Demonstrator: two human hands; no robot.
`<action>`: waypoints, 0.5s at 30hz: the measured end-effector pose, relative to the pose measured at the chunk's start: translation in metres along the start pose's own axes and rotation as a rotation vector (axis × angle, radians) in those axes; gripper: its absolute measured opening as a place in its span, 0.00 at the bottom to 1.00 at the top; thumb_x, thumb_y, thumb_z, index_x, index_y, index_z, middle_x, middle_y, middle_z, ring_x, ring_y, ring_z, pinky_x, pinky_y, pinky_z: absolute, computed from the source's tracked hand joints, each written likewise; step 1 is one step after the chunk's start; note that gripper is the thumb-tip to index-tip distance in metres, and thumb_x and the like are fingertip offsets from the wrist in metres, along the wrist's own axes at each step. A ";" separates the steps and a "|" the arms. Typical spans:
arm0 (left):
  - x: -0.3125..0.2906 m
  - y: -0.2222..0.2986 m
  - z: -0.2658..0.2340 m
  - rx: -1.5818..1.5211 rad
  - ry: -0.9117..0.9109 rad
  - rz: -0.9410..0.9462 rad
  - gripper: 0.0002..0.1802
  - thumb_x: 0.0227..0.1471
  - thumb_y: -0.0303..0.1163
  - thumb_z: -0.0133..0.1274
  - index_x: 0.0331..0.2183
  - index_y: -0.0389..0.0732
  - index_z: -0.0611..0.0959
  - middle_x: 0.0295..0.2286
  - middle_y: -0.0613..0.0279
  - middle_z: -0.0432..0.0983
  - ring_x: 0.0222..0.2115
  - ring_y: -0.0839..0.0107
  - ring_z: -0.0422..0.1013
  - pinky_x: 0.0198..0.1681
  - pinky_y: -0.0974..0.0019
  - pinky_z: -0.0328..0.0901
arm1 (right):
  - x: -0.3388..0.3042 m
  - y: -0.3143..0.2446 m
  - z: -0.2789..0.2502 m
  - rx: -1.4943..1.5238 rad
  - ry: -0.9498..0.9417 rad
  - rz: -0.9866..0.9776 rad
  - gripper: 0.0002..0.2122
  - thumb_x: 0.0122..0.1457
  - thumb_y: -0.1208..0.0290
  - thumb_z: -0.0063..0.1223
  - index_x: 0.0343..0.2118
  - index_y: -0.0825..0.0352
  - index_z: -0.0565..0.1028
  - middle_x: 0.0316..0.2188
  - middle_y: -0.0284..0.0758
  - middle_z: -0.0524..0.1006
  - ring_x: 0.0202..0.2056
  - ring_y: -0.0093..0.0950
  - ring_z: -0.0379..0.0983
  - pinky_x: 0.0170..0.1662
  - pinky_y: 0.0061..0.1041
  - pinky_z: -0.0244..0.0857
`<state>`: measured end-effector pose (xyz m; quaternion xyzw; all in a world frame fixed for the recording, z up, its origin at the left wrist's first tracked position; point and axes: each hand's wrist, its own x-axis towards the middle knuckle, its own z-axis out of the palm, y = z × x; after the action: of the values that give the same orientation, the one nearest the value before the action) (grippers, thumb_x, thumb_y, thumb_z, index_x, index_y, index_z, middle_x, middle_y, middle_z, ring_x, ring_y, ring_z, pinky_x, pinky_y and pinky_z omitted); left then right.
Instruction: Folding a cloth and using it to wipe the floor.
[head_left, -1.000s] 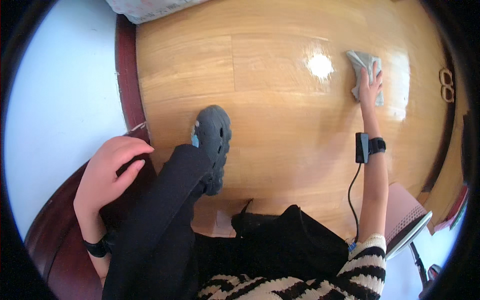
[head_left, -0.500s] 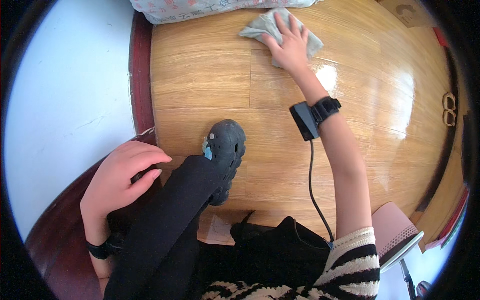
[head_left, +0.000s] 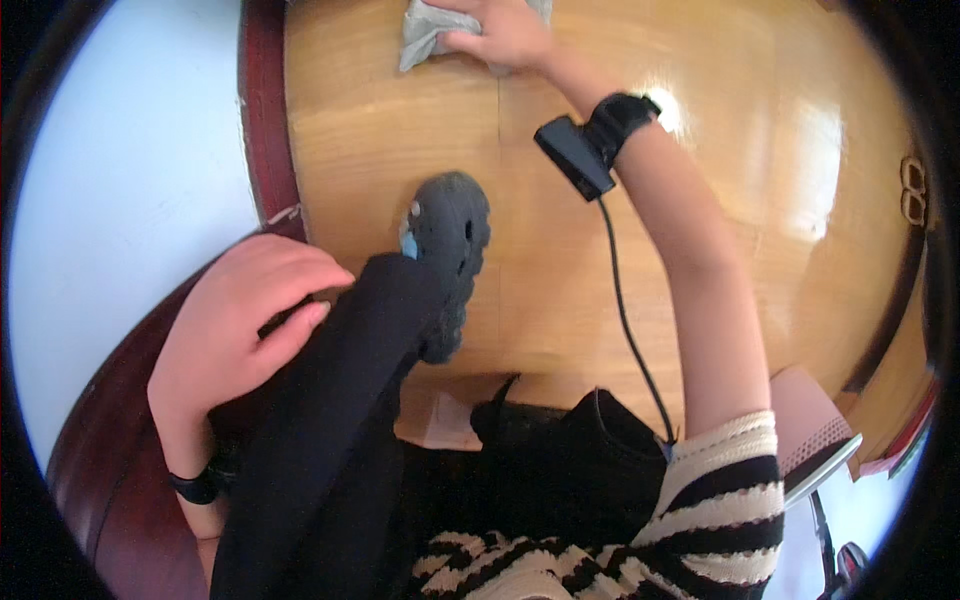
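A pale grey, crumpled fabric cloth lies on a glossy, honey-coloured wood-plank floor at the top edge of the view, beneath a person's bare right hand. The cloth shows on both sides of that hand, its larger visible part spreading to the left past the thumb and a smaller part emerging to the right. The thumb and a finger stand apart over the fabric; the upper part of the hand runs out of the picture, and whether any fold is pinched cannot be told.

The right wrist wears a black strap with a black, box-shaped device, from which a thin black cable runs to a cream-and-black striped knitted sleeve.

The left hand, well apart from the cloth, is loosely curled with a gap between thumb and fingers and nothing visible in it; its fingertips are beside a black trouser leg. A dark grey, perforated clog stands on the planks between the left hand and the right forearm, near a dark red skirting board.
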<state>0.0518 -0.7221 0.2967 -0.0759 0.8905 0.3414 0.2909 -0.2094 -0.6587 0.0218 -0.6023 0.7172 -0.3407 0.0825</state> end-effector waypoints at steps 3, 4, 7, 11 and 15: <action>0.000 0.003 0.009 0.039 0.010 0.036 0.12 0.44 0.24 0.49 0.36 0.36 0.77 0.36 0.54 0.74 0.39 0.56 0.69 0.46 0.59 0.61 | -0.026 0.002 -0.018 0.032 -0.064 -0.059 0.29 0.45 0.55 0.52 0.53 0.56 0.67 0.56 0.51 0.59 0.58 0.51 0.48 0.61 0.47 0.38; -0.003 0.005 0.013 0.061 0.011 0.020 0.12 0.45 0.24 0.49 0.36 0.36 0.77 0.36 0.54 0.74 0.39 0.56 0.69 0.46 0.59 0.61 | -0.036 -0.004 -0.021 0.062 -0.112 -0.076 0.29 0.45 0.56 0.52 0.53 0.56 0.67 0.56 0.50 0.58 0.58 0.52 0.48 0.61 0.47 0.38; -0.008 0.009 0.017 0.102 0.015 0.032 0.12 0.45 0.23 0.49 0.36 0.36 0.76 0.36 0.54 0.73 0.39 0.56 0.68 0.47 0.59 0.61 | -0.070 -0.021 -0.054 0.125 -0.201 -0.061 0.29 0.45 0.57 0.51 0.54 0.56 0.67 0.56 0.49 0.60 0.58 0.50 0.50 0.61 0.46 0.38; 0.000 0.005 0.030 0.124 -0.013 0.066 0.12 0.45 0.23 0.49 0.36 0.36 0.76 0.36 0.54 0.73 0.40 0.56 0.68 0.47 0.59 0.60 | -0.127 -0.029 -0.070 0.213 -0.254 -0.086 0.29 0.45 0.57 0.52 0.54 0.57 0.66 0.54 0.50 0.62 0.59 0.45 0.51 0.61 0.47 0.38; -0.008 0.014 0.027 0.181 -0.026 0.058 0.12 0.46 0.22 0.48 0.37 0.36 0.76 0.37 0.54 0.73 0.42 0.56 0.67 0.49 0.59 0.59 | -0.175 -0.061 -0.071 0.063 -0.186 -0.097 0.27 0.50 0.56 0.50 0.53 0.60 0.66 0.54 0.50 0.62 0.52 0.42 0.62 0.55 0.44 0.52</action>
<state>0.0657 -0.6943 0.2931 -0.0190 0.9157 0.2689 0.2980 -0.1517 -0.4725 0.0600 -0.6623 0.6654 -0.3095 0.1512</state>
